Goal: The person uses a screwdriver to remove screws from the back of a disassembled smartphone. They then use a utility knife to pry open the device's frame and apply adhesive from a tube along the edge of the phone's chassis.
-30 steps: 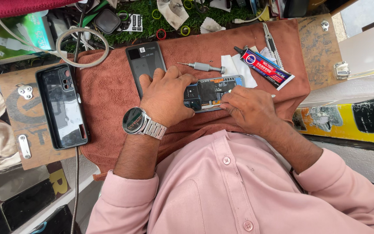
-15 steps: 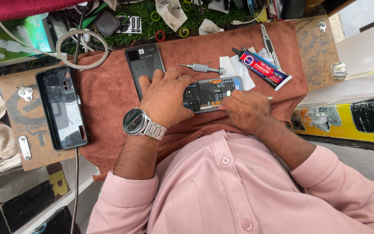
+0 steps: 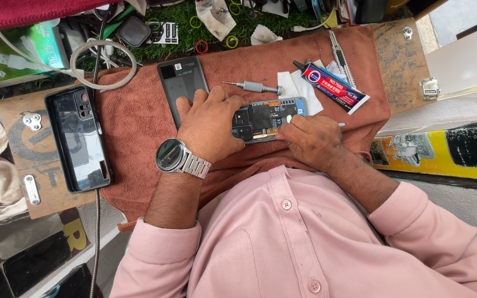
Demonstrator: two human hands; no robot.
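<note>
My left hand (image 3: 208,124) presses flat on the opened phone (image 3: 269,118), fingers spread. My right hand (image 3: 310,138) pinches a thin tool (image 3: 340,124) at its edge, mid-bench.

Rough cloth towel (image 3: 139,127); glossy phone back (image 3: 180,83).

Opened phone (image 3: 269,118) lay at frame centre on cloth (image 3: 139,127). Left hand (image 3: 208,127) rested on its left end, right hand (image 3: 310,138) at its lower right edge. Back cover (image 3: 180,83) sat upper left of phone, partly under left hand. Screwdriver (image 3: 255,86) lay above phone. Glue tube (image 3: 329,87) lay upper right. Phone case (image 3: 78,138) lay at frame left, on board (image 3: 17,143).
</note>
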